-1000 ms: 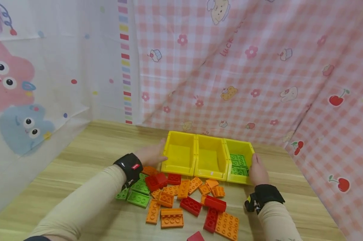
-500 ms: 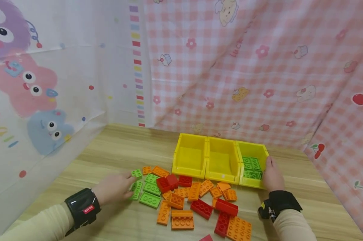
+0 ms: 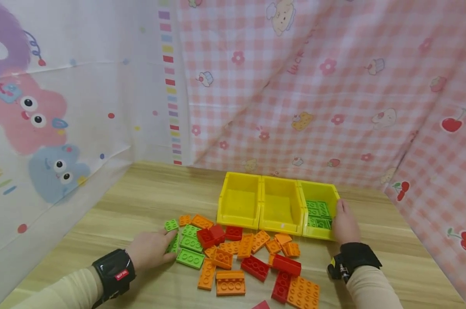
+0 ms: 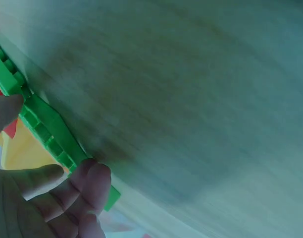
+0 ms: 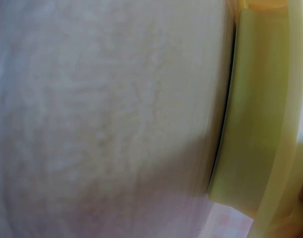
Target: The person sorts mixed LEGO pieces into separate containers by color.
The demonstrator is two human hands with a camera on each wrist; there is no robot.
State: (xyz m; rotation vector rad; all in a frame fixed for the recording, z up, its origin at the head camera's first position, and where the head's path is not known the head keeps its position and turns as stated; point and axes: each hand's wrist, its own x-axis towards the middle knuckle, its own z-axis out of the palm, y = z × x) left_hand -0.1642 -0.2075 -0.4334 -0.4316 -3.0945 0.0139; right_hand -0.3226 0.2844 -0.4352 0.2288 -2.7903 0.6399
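Note:
In the head view my left hand (image 3: 149,249) is at the left end of the brick pile, its thumb and fingers about a long green toy building brick (image 3: 173,243). The left wrist view shows the thumb near one end of that green brick (image 4: 52,129) and fingertips at the other. A small green brick (image 3: 171,224) lies just beyond the fingers, and further green bricks (image 3: 190,258) lie to their right. My right hand (image 3: 345,223) holds the right side of the rightmost yellow bin (image 3: 319,233), which contains several green bricks (image 3: 318,209). Its fingers are mostly out of the right wrist view.
Two more yellow bins, the left (image 3: 238,219) and the middle (image 3: 281,224), stand joined to the right one. Orange bricks (image 3: 230,283) and red bricks (image 3: 254,268) are scattered on the wooden table (image 3: 147,197) in front. Patterned cloths (image 3: 233,98) hang behind and at the sides.
My left hand has come back from the left bin to the green bricks at the pile's left and closed in on the long one. The right hand has stayed at the right bin.

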